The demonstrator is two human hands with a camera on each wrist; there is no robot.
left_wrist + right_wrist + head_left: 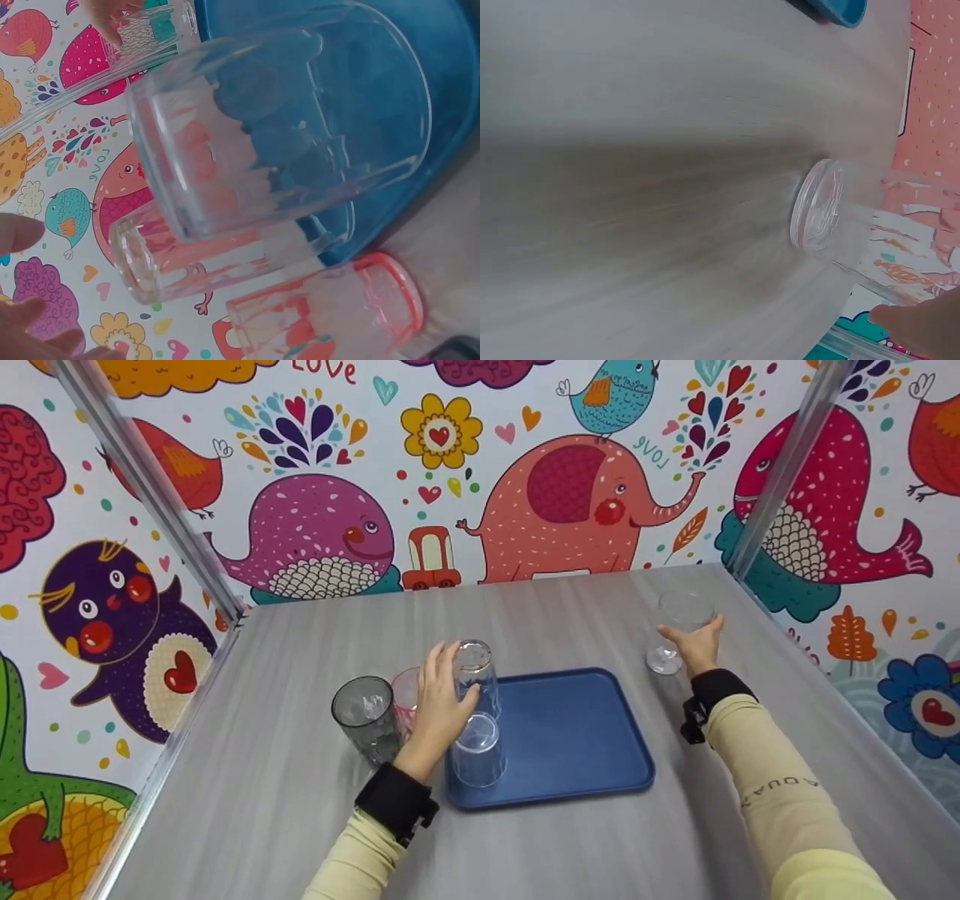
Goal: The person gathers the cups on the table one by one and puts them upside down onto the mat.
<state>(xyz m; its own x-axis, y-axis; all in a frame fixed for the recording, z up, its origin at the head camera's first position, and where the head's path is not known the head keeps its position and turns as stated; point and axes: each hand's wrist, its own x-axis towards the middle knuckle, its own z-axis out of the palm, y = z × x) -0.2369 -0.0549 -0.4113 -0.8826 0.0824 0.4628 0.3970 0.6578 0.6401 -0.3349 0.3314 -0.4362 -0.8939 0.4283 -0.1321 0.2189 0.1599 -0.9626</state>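
Note:
My right hand [696, 646] holds a clear glass [664, 661] at the table's far right, thumb on one side and fingers on the other. The thick base of this glass [817, 206] shows in the right wrist view. At the tray's left side, my left hand [441, 705] is raised with fingers spread beside a clear upside-down glass [487, 679]. In the left wrist view its fingers [45, 330] are apart from the glasses. A second upside-down clear glass [480, 757] stands nearer on the blue tray [577, 727].
Left of the tray stand an upright smoky grey glass [365, 720] and a pink glass [405, 690], partly hidden by my left hand. The grey table [285, 780] runs back to walls printed with cartoon animals, with metal posts at the corners.

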